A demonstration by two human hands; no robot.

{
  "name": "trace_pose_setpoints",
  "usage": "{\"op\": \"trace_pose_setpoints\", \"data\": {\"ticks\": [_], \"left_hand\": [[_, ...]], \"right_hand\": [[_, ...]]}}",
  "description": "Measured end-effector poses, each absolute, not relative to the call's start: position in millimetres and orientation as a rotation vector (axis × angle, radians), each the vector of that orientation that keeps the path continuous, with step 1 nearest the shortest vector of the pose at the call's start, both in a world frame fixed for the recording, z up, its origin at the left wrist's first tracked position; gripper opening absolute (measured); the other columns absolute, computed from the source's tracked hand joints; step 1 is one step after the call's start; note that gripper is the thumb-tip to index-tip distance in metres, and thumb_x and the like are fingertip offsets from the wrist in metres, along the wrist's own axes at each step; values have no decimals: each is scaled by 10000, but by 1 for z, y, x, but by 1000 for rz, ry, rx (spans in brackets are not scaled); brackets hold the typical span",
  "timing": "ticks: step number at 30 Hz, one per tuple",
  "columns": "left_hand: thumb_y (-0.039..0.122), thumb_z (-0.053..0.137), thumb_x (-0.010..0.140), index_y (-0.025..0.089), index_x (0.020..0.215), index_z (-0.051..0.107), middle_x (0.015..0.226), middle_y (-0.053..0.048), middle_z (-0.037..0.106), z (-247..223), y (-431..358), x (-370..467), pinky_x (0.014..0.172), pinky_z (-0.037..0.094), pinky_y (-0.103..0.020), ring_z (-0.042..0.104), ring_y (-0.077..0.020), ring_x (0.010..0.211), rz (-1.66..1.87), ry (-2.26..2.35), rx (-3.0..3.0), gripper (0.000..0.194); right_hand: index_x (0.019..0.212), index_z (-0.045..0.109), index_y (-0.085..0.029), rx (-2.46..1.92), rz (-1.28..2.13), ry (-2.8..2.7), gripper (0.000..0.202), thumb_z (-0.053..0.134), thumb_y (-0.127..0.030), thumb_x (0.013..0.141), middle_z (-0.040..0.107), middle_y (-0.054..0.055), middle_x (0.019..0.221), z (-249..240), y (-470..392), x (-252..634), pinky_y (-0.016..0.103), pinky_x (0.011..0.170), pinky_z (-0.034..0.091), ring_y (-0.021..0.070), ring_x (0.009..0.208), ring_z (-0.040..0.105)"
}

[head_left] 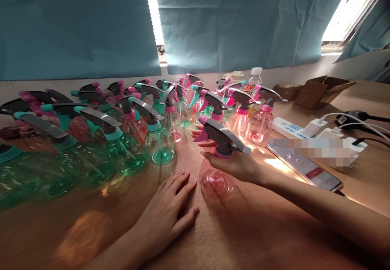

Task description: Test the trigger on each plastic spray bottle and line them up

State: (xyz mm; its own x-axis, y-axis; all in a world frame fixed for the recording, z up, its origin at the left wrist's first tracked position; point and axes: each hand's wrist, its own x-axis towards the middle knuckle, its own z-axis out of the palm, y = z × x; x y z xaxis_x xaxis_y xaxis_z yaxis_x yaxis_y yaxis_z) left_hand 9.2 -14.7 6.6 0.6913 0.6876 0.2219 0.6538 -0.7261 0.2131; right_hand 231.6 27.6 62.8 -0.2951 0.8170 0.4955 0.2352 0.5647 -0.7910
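My left hand (pixel 173 207) lies palm down on the wooden table, fingers spread and holding nothing. Just right of it stands a clear pink spray bottle (pixel 216 184) with a grey and pink trigger head. Around this bottle's neck is my right hand (pixel 234 164), thumb on the near side and fingers reaching past the trigger on the far side. The bottle stands upright on the table. Close to the left hand, a green spray bottle (pixel 160 148) with a teal collar ends a row of green ones. Behind my right hand are more pink spray bottles (pixel 261 124).
Several green and pink spray bottles (pixel 124 160) crowd the table's left and back. On the right lie a phone (pixel 304 166), a white power strip (pixel 289 128) with plugs and cables, and an open cardboard box (pixel 319 93). Blue curtains (pixel 243 26) hang behind.
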Motion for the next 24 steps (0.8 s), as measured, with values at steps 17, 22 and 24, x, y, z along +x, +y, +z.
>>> {"op": "trace_pose_setpoints", "data": {"ticks": [17, 22, 24], "left_hand": [[383, 500, 949, 191, 1373, 479, 1410, -123, 475, 9, -16, 10, 1076, 337, -511, 400, -319, 1307, 433, 1099, 2753, 465], [392, 501, 948, 217, 1383, 468, 1417, -108, 473, 7, -15, 10, 1080, 331, -512, 400, -322, 1309, 449, 1104, 2746, 470], [390, 501, 949, 214, 1381, 470, 1418, -111, 469, 7, -16, 10, 1080, 331, -510, 396, -320, 1311, 448, 1108, 2742, 468]], "right_hand": [[1023, 656, -214, -928, 731, -1752, 293, 713, -300, 749, 573, -44, 564, 61, 25, 230, 410, 876, 570, 202, 765, 677], [1181, 603, -221, -952, 689, -1768, 462, 710, -370, 757, 646, -20, 707, 55, 26, 231, 388, 794, 603, 196, 780, 677], [1188, 602, -231, -939, 685, -1788, 453, 697, -373, 768, 671, -11, 773, 55, 26, 231, 381, 782, 607, 191, 799, 675]]}}
